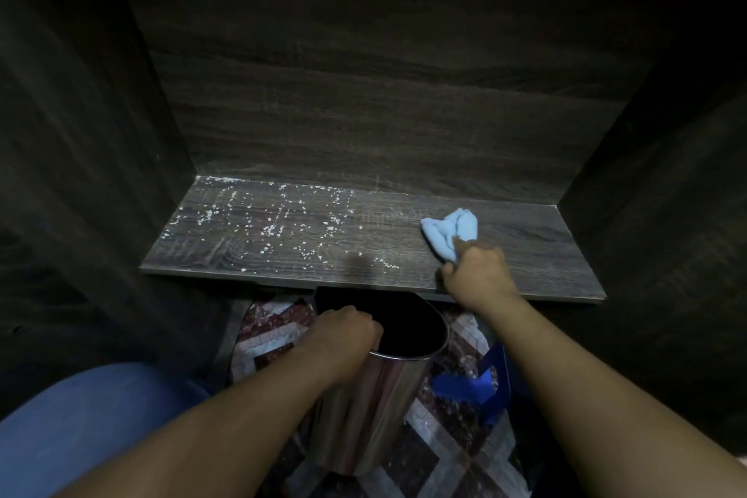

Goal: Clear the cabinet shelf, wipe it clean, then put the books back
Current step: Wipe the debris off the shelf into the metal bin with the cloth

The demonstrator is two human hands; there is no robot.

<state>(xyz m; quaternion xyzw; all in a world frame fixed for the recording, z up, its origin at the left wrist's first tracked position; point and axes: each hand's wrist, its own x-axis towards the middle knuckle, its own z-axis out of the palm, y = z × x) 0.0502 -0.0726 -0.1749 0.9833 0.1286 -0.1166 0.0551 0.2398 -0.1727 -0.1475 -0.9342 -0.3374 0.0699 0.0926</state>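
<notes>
Cloth in right hand (on shelf)

no readable text, labels or numbers on any surface

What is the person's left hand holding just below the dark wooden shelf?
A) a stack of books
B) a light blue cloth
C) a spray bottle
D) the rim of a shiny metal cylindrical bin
D: the left hand curls over the rim of the shiny metal cylindrical bin under the front edge of the dark wooden shelf; the right hand grips the light blue cloth.
</notes>
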